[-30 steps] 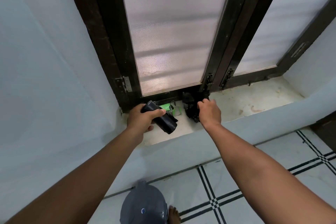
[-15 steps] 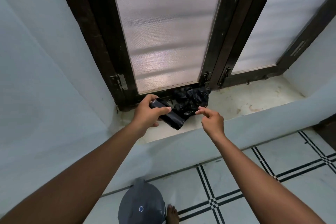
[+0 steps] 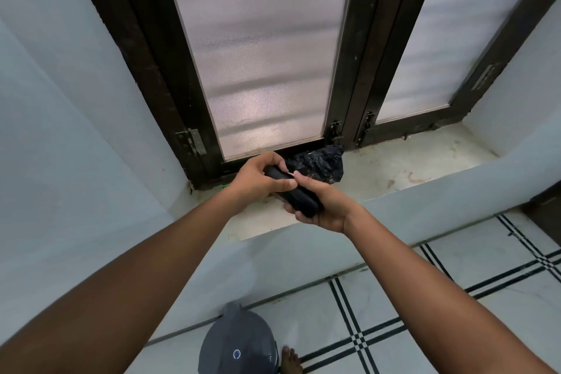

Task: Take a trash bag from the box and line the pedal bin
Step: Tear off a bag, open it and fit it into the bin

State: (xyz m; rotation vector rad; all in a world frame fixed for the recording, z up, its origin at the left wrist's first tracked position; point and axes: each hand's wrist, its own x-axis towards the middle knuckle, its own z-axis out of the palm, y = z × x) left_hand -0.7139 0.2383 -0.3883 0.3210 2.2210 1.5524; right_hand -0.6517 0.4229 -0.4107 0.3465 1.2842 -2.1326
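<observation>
Both my hands hold a black roll of trash bags (image 3: 299, 197) over the window sill (image 3: 403, 167). My left hand (image 3: 258, 179) grips its upper end from above. My right hand (image 3: 321, 206) cups its lower end from below, thumb on top. A crumpled black bag (image 3: 318, 162) lies on the sill just behind the roll, against the window frame. The grey pedal bin (image 3: 238, 343) stands on the floor below me with its lid closed. A small bit of green shows on the sill left of my left hand; the box itself is hidden.
Frosted window panes in a dark wooden frame (image 3: 358, 70) rise behind the sill. Pale walls close in on the left and right. White floor tiles (image 3: 425, 297) with black lines lie below. My bare toes (image 3: 290, 360) are beside the bin.
My right hand came off the crumpled black bag and moved left onto the roll's lower end. My left hand kept hold of the roll.
</observation>
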